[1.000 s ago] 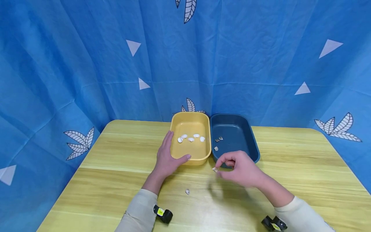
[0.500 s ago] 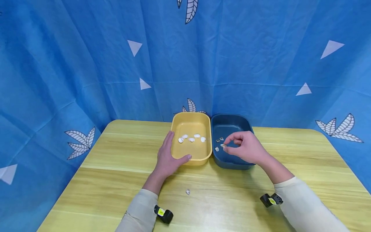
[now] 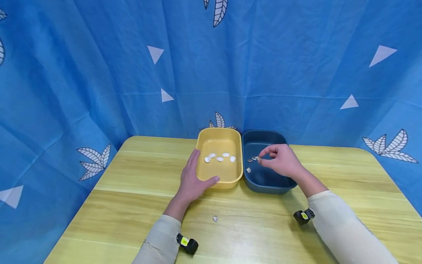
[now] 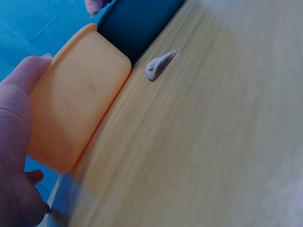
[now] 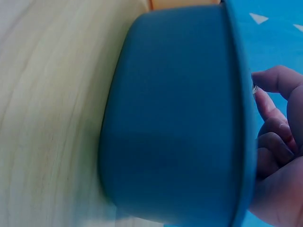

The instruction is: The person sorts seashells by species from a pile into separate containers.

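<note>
Over the blue container (image 3: pixel 268 187) my right hand (image 3: pixel 281 159) pinches a small seashell (image 5: pixel 254 88) between thumb and index finger. Beneath those fingertips, several small brownish seashells (image 3: pixel 248 170) lie on the container's floor. My left hand (image 3: pixel 193 179) rests against the near left corner of the yellow container (image 3: pixel 222 185), fingers straight along its left side and thumb at the front rim. Several white seashells (image 3: pixel 219 159) lie inside it. One pointed, whitish-grey seashell (image 4: pixel 158 66) is on the table in front of the two containers.
The two containers stand side by side at the back of the wooden table (image 3: pixel 138 176). Behind them hangs a blue curtain (image 3: pixel 204 73) printed with leaves and triangles. Each sleeve carries a small black wrist camera (image 3: pixel 189 245).
My right hand has carried the pinched seashell from in front of the blue container up and over it, to above the seashells inside. My left hand has stayed at the yellow container.
</note>
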A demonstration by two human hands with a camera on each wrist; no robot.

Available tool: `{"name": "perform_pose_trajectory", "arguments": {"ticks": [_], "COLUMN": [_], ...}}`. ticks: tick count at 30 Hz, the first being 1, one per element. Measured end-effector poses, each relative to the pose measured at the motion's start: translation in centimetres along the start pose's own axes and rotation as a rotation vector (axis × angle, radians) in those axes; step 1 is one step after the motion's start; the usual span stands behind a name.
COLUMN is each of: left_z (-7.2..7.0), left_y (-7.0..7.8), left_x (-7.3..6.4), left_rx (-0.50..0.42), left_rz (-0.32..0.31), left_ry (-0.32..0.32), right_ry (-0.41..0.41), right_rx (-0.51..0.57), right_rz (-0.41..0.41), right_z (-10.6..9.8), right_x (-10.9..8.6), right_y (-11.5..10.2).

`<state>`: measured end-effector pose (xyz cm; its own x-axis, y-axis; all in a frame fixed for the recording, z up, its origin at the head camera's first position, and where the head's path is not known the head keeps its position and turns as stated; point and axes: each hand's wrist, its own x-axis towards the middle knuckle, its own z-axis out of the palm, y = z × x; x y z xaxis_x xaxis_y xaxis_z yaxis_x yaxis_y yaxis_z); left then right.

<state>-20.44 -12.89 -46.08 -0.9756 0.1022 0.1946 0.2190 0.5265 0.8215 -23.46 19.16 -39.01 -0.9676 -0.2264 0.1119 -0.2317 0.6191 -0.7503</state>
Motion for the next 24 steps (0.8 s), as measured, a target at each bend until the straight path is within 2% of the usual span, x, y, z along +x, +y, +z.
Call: {"name": "perform_pose_trajectory", "arguments": {"ticks": [15,24], "left_z": [0.1,0.0], "left_y": [0.0,-0.1], "left_x": [0.1,0.1], "left_rx": [0.007,0.014], "left_rz": [0.017,0.008], "left_ry": [0.009,0.007], "right_ry": [0.035,0.038], "right_rx": [-0.051,-0.082], "right_rz": [0.053,0.137], "right_z": [0.9,1.7], "right_x": [2.2,2.6], "right_y": [1.7,2.3]}}
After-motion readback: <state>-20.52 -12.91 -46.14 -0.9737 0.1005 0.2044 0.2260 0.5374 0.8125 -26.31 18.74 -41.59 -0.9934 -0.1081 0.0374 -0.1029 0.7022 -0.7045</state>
